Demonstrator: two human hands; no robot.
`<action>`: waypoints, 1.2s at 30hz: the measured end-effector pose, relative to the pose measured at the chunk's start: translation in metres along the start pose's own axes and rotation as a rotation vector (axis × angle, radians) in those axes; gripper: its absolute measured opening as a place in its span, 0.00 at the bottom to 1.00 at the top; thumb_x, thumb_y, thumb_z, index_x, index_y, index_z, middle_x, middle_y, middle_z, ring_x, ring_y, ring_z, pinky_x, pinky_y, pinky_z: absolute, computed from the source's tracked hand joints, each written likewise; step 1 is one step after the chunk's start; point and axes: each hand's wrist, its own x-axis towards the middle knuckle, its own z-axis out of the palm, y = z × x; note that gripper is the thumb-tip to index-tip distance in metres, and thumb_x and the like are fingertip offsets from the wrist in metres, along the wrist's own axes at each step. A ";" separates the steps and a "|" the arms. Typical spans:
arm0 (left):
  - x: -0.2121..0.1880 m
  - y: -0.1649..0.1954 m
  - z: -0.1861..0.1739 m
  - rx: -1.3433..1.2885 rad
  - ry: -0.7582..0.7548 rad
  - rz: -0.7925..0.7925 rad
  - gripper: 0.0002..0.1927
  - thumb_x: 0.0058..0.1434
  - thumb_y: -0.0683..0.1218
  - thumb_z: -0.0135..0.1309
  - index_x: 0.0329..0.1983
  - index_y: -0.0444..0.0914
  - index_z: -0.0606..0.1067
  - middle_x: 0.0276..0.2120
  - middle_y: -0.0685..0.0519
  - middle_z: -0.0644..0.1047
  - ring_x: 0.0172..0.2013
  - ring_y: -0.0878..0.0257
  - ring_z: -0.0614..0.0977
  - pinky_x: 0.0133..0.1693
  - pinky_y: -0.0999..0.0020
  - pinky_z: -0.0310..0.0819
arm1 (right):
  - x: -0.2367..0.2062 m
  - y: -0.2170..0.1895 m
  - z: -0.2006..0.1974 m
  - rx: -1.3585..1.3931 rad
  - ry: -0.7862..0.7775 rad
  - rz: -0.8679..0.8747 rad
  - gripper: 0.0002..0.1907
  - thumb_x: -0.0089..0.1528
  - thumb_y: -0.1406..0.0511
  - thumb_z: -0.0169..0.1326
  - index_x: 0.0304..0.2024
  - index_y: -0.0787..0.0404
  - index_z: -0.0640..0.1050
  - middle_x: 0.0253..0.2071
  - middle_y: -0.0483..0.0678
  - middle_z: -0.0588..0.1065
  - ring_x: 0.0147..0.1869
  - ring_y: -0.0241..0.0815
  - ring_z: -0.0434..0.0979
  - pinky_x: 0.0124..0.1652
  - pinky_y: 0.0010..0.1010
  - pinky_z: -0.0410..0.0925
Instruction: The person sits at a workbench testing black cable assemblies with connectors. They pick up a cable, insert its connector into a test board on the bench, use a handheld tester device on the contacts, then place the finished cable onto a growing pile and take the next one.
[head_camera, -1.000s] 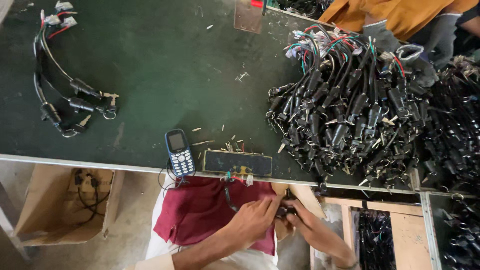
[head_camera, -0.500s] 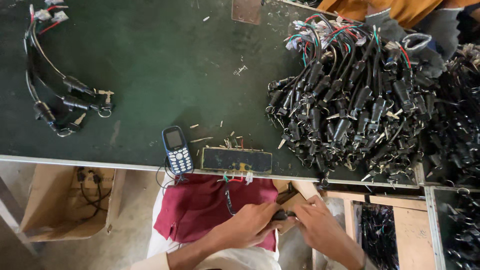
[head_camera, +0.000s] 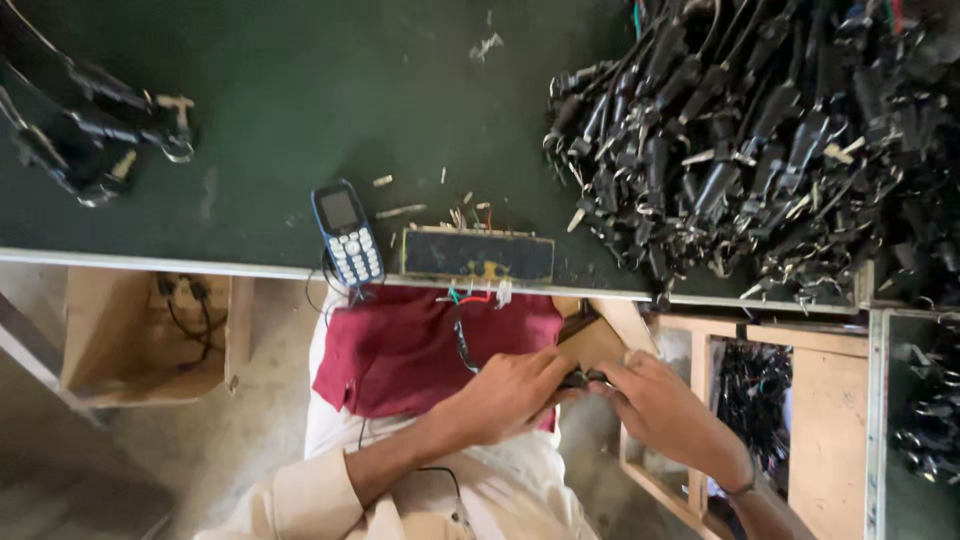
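Both hands pinching one small black part over lap, mostly hidden.
Left hand (head_camera: 515, 392) and right hand (head_camera: 660, 405) grip part (head_camera: 578, 378); one phone (head_camera: 348, 234); connector pile (head_camera: 760, 150) uncountable, cropped.

One phone (head_camera: 347, 234), one black block (head_camera: 478, 256), one red cloth (head_camera: 420, 345), two hands (head_camera: 512, 392) (head_camera: 665, 405). Two wooden boxes: one (head_camera: 150, 335) left, one (head_camera: 790, 400) right. Cable pile (head_camera: 760, 140): way too many to count. One smaller bundle (head_camera: 85, 130) far left.

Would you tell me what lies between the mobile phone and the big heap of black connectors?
In the head view, a dark rectangular block at the table edge, with small scattered bits behind it.
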 end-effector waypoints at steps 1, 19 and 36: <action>-0.001 0.000 -0.002 -0.028 -0.018 -0.011 0.16 0.68 0.48 0.55 0.49 0.33 0.68 0.38 0.44 0.74 0.35 0.45 0.79 0.32 0.52 0.72 | 0.000 0.004 0.005 -0.041 -0.016 -0.024 0.11 0.60 0.63 0.56 0.42 0.62 0.76 0.32 0.56 0.73 0.41 0.59 0.73 0.41 0.46 0.67; 0.001 0.012 -0.027 -0.411 0.082 -0.281 0.20 0.67 0.40 0.54 0.60 0.35 0.64 0.43 0.42 0.76 0.44 0.40 0.82 0.38 0.50 0.75 | 0.043 -0.049 0.031 1.073 0.494 -0.040 0.15 0.77 0.60 0.39 0.56 0.64 0.70 0.54 0.59 0.79 0.61 0.50 0.80 0.63 0.41 0.71; -0.010 0.000 -0.023 -0.392 0.020 -0.334 0.23 0.69 0.43 0.55 0.63 0.34 0.62 0.43 0.39 0.79 0.44 0.38 0.81 0.39 0.50 0.75 | 0.046 -0.054 0.000 1.040 0.124 -0.107 0.18 0.74 0.64 0.41 0.59 0.69 0.73 0.63 0.55 0.74 0.69 0.49 0.77 0.68 0.41 0.68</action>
